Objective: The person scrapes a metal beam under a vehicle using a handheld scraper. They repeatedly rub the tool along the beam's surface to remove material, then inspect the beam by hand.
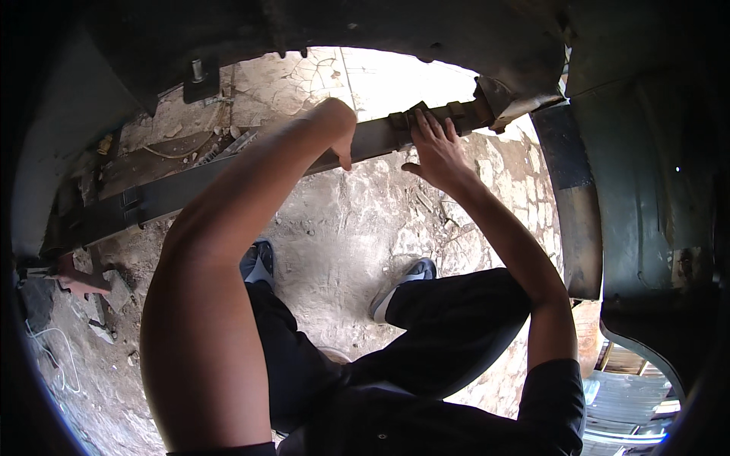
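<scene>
A long dark metal bar (171, 186) slants across the view, from the lower left up to the right. My left hand (344, 137) bends sharply at the wrist over the bar's middle and is closed around it; most of its fingers are hidden. Farther right, my right hand (439, 156) lies with spread fingers on the bar beside some small raised brackets (455, 111). Its thumb stands apart, below the bar's near edge.
Dark sheet-metal bodywork (365, 26) arches over the far side, with a bolt (198, 71) hanging at the left. A dark green panel (646, 190) stands at right. Rubble and a white cord (72, 357) lie on the rough ground (327, 228) at left. My shoes (414, 277) rest below the bar.
</scene>
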A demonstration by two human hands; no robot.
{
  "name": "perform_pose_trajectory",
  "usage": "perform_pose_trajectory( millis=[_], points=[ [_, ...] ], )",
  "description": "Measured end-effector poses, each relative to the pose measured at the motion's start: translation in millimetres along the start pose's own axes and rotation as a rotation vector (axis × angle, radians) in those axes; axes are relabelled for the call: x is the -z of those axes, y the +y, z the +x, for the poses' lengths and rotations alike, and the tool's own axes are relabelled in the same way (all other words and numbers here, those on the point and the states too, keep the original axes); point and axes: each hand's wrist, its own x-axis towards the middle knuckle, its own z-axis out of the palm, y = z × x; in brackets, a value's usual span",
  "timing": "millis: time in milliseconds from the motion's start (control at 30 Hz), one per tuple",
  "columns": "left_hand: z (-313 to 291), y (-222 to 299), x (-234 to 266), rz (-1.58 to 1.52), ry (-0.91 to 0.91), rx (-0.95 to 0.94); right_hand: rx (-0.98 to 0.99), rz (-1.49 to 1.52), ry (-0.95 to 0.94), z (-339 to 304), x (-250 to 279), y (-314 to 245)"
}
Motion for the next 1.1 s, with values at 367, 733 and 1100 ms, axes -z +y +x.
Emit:
perform_pose_trajectory(
  millis=[367,733,1100],
  points=[
    [-9,-2,-3,-0.080,0.053,0.035,-0.016,0.075,-0.160,17,8,5],
    [-8,-9,-8,-0.224,0.012,0.016,-0.017,0.130,-0.038,4,-2,1],
    [-13,-14,-11,-0.304,-0.012,0.031,-0.091,0.019,0.079,8,-18,-6]
  ],
)
